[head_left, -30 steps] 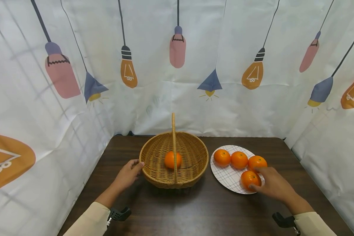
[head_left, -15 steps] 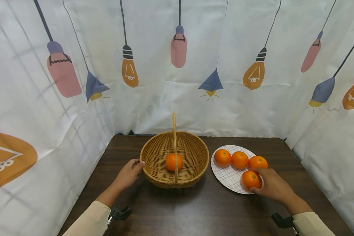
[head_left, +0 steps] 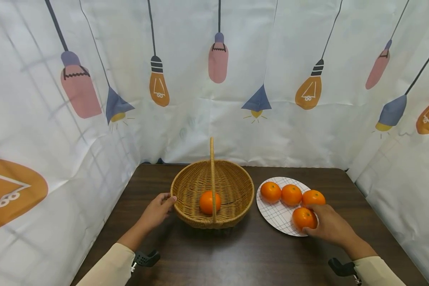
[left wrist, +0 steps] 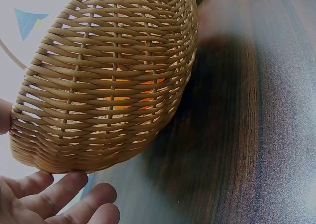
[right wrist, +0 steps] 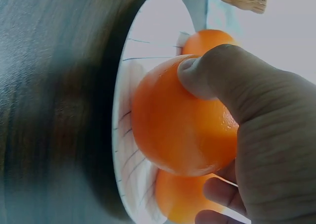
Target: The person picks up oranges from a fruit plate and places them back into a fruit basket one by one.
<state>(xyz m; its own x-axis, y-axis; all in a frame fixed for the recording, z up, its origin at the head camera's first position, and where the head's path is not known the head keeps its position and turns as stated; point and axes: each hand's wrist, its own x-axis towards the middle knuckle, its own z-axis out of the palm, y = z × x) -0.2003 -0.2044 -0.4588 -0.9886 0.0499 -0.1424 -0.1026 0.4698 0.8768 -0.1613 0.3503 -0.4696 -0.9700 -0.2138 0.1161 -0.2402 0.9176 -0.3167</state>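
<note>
My left hand (head_left: 157, 210) holds the left rim of a woven wicker basket (head_left: 186, 216), thumb at the rim and fingers under the outside in the left wrist view. Inside the basket, behind its tall handle (head_left: 212, 178), lies one orange (head_left: 205, 202). On the right, my right hand (head_left: 329, 224) grips the nearest orange (right wrist: 182, 120) on a round white plate (head_left: 277, 216) with a thin grid pattern. Its thumb (right wrist: 202, 78) presses the orange's side, while the other fingers are partly hidden behind the fruit. Several more oranges (head_left: 291, 195) lie along the plate's far side.
The dark wood table (head_left: 214, 254) extends in front of the basket and plate. A white curtain (head_left: 186, 131) printed with lamps and bulbs stands close behind the table and along both sides. The basket and plate sit close together.
My right thumb and fingers have closed in on the near orange. The orange in the basket has rolled slightly toward the front. My left hand stays on the basket rim.
</note>
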